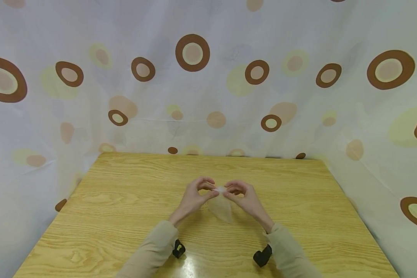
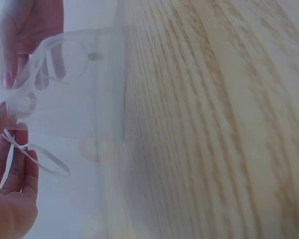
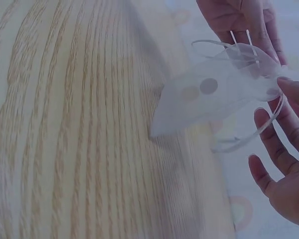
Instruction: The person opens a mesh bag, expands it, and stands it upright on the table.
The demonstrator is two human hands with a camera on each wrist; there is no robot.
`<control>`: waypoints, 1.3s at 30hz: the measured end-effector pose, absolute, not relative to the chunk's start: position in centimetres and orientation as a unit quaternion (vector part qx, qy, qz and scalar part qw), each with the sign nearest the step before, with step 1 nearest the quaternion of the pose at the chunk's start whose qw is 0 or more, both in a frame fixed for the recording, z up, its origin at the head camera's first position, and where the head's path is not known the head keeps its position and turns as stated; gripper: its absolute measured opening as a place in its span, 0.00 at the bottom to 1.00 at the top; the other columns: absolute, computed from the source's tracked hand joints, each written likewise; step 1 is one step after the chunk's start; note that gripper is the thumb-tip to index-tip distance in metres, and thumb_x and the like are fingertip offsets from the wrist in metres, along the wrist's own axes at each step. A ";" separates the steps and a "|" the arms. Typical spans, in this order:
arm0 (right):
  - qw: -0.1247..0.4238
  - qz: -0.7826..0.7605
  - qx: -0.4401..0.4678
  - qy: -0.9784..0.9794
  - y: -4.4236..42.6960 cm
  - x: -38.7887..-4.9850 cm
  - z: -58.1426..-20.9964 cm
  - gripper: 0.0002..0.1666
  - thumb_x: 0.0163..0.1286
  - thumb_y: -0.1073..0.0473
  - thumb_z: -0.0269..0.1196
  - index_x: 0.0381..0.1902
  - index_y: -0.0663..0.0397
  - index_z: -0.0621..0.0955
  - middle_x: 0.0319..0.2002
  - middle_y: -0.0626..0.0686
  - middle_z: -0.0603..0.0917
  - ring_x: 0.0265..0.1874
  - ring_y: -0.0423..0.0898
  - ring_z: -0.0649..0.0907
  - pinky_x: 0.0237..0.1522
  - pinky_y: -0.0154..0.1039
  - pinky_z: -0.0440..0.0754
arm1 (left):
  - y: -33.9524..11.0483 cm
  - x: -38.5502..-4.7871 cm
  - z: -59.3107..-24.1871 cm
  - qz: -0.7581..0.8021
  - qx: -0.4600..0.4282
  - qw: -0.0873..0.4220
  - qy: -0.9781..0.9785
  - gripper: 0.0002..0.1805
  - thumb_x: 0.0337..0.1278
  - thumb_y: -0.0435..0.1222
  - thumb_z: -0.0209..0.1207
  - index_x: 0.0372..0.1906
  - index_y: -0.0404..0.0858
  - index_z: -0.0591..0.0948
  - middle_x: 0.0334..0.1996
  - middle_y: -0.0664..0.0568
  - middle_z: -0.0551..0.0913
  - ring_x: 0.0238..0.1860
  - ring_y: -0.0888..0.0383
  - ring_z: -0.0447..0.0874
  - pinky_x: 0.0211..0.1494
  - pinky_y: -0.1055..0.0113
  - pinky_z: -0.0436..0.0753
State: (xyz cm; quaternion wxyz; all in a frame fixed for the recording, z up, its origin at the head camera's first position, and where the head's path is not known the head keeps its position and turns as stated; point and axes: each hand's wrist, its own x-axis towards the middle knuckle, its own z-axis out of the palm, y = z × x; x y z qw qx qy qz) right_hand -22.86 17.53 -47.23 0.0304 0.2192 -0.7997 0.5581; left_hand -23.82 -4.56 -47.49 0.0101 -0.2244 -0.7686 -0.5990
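Note:
A sheer white drawstring pouch [image 1: 221,211] hangs over the table between both hands, its bottom corner pointing downward. My left hand [image 1: 194,196] pinches one side of its gathered mouth between thumb and fingers. From the other side, my right hand [image 1: 244,197] pinches the same gathered top. In the left wrist view, a loop of pale cord [image 2: 50,160] trails by the left fingers. Another cord loop [image 3: 261,128] runs past the right fingers in the right wrist view. The pouch [image 3: 189,102] is see-through, with curtain spots showing through it; I make out no contents.
The wood-grain table [image 1: 125,193] spreads out beneath both arms. A white curtain [image 1: 222,88] with brown rings and pale spots encloses its back and sides. Black wrist-worn devices [image 1: 178,249] sit at the sleeves, near the table's front.

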 end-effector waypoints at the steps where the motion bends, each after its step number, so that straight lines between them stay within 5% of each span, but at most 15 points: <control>1: 0.033 0.560 0.224 -0.797 17.5 -22.9 -47.2 0.13 0.70 0.64 0.65 0.51 0.61 0.82 0.40 0.63 0.89 0.40 0.43 0.86 0.47 0.39 0.83 | -4.6 -23.8 -47.5 -0.603 -0.223 0.010 -0.766 0.19 0.59 0.35 0.69 0.53 0.33 0.79 0.43 0.41 0.90 0.51 0.43 0.87 0.62 0.45 0.80; 7: 0.039 0.567 0.215 -0.794 17.3 -22.8 -47.0 0.12 0.70 0.63 0.66 0.49 0.59 0.83 0.42 0.62 0.88 0.39 0.37 0.84 0.47 0.36 0.83 | -4.6 -23.7 -47.2 -0.626 -0.202 0.003 -0.753 0.17 0.58 0.34 0.70 0.51 0.34 0.80 0.44 0.39 0.89 0.44 0.46 0.89 0.47 0.73 0.85; 13: 0.060 0.559 0.204 -0.802 17.0 -22.8 -46.9 0.06 0.69 0.62 0.67 0.42 0.59 0.87 0.40 0.61 0.89 0.36 0.33 0.84 0.45 0.35 0.83 | -4.6 -23.7 -47.1 -0.636 -0.203 0.000 -0.745 0.18 0.57 0.32 0.71 0.51 0.32 0.81 0.44 0.36 0.87 0.42 0.45 0.90 0.44 0.71 0.87; 22: 0.072 0.549 0.203 -0.808 16.8 -22.7 -46.7 0.06 0.69 0.62 0.67 0.39 0.59 0.88 0.38 0.60 0.90 0.35 0.36 0.85 0.45 0.34 0.83 | -4.7 -23.8 -47.2 -0.627 -0.198 0.001 -0.753 0.17 0.59 0.35 0.69 0.50 0.31 0.82 0.42 0.38 0.88 0.37 0.57 0.90 0.40 0.72 0.85; 33: 0.075 0.513 0.209 -0.829 16.7 -22.7 -46.8 0.05 0.70 0.61 0.66 0.36 0.57 0.86 0.35 0.56 0.89 0.35 0.40 0.84 0.46 0.38 0.82 | -4.6 -23.7 -47.1 -0.615 -0.225 0.014 -0.755 0.11 0.63 0.34 0.66 0.46 0.33 0.83 0.41 0.40 0.89 0.42 0.52 0.89 0.48 0.70 0.85; 39: 0.083 0.503 0.200 -0.837 16.6 -22.7 -46.9 0.04 0.69 0.61 0.68 0.35 0.57 0.86 0.34 0.54 0.88 0.36 0.39 0.83 0.47 0.37 0.81 | -4.6 -23.7 -47.3 -0.612 -0.231 0.015 -0.756 0.10 0.63 0.32 0.65 0.47 0.33 0.84 0.41 0.39 0.89 0.39 0.59 0.88 0.45 0.72 0.85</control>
